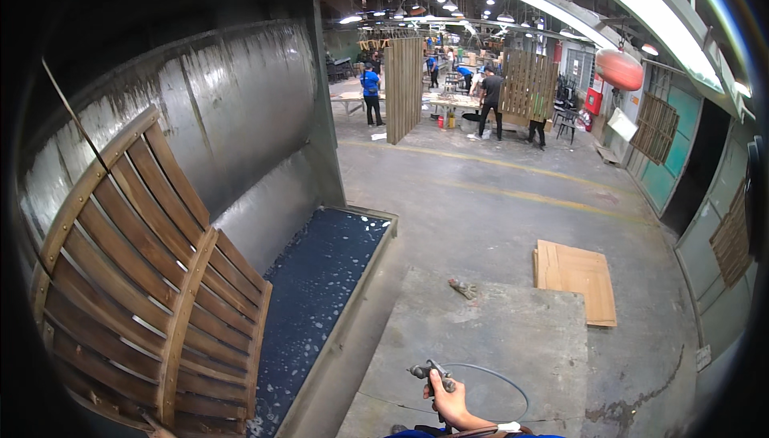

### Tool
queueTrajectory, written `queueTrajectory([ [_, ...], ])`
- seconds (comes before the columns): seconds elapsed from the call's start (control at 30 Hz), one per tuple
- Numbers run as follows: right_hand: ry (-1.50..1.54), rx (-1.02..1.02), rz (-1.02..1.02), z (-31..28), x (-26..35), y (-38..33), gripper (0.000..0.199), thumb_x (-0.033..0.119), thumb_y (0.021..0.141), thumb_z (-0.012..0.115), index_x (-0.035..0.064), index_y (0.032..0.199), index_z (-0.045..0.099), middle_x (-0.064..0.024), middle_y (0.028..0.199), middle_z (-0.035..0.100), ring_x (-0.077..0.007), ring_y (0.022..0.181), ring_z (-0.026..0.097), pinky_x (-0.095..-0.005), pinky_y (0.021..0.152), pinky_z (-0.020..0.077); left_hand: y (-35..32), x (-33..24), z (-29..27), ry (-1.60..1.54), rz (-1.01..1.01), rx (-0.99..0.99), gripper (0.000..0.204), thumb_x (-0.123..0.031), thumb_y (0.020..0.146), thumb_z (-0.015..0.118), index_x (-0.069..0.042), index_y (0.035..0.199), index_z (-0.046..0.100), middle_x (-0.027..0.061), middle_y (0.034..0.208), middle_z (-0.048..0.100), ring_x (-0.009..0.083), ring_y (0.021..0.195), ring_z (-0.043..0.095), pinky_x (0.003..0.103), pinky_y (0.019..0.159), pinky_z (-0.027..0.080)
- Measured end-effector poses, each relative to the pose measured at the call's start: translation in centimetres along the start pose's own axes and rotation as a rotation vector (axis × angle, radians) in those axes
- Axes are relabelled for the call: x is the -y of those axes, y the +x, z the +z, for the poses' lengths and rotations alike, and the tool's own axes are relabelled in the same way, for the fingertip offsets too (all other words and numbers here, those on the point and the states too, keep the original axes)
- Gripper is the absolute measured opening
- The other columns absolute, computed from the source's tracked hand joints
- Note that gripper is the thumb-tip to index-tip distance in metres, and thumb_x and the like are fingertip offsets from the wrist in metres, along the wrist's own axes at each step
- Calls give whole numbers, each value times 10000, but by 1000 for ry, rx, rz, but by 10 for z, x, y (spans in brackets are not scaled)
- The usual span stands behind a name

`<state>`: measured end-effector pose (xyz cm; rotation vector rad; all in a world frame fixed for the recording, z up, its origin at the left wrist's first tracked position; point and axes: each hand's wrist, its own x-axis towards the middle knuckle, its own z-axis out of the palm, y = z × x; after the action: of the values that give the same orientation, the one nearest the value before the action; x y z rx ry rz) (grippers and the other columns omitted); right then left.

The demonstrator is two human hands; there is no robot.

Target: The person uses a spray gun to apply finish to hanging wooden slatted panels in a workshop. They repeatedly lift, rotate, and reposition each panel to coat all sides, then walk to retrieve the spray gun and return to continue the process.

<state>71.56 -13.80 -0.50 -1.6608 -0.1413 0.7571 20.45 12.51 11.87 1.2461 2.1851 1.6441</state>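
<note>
What seems to be the left hand (163, 432) barely shows left of the water trough (349, 310), by the lower end of a curved slatted wooden panel (186, 318); from here I can't tell whether it grips anything. The panel stands tilted at the trough's left side, and a stained metal wall (244, 97) rises behind the trough. Off the trough's far end, people in dark clothes (371, 93) stand near upright slatted panels (404, 89). Right of the trough, the right hand (452, 402) is wrapped around a spray gun (421, 371), its nozzle toward the trough, while a thin hose (525, 396) loops out. On the concrete slab (513, 334) beside the trough lies a small grey object (463, 288) I can't make out. Well right of the trough, brown cardboard sheets (573, 278) lie flat.
</note>
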Motion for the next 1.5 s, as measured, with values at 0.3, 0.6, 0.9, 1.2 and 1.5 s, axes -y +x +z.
queueTrajectory([
  [0.3,-5,21,-47,28,6,15,453,436,1067,558,35,933,719,-33,684,677,-80,469,525,-265,419,397,51,40,-3,-352,-101,27,556,-351,1109,417,5,1535,451,227,1616,382,327,1422,477,416,1178,397],
  [0.6,42,-20,-107,60,20,-25,447,436,1054,592,36,886,699,-33,676,674,-74,472,522,-260,423,396,207,159,56,-76,-31,-363,600,-271,949,756,115,1319,484,298,1415,513,352,1240,580,440,1072,485],
  [0.9,-71,-250,29,32,-5,-109,426,434,1038,633,60,848,710,1,678,663,-56,537,511,-278,498,409,-24,69,146,-336,276,356,734,-321,1056,589,22,1598,230,252,1663,229,397,1497,342,505,1205,351],
  [1.2,36,-447,43,-33,-23,-210,387,389,1030,662,51,847,703,-13,689,676,-62,632,606,-258,546,442,-204,-19,123,-496,935,530,1090,-543,913,721,-32,1631,80,280,1674,111,471,1538,208,648,1233,250],
  [1.5,79,-483,-30,-109,-49,-233,420,460,1041,610,77,882,681,-11,706,678,-61,481,528,-243,415,397,-276,-89,122,-412,1051,246,1162,-532,830,828,-39,1625,139,293,1669,130,468,1545,191,646,1233,224],
])
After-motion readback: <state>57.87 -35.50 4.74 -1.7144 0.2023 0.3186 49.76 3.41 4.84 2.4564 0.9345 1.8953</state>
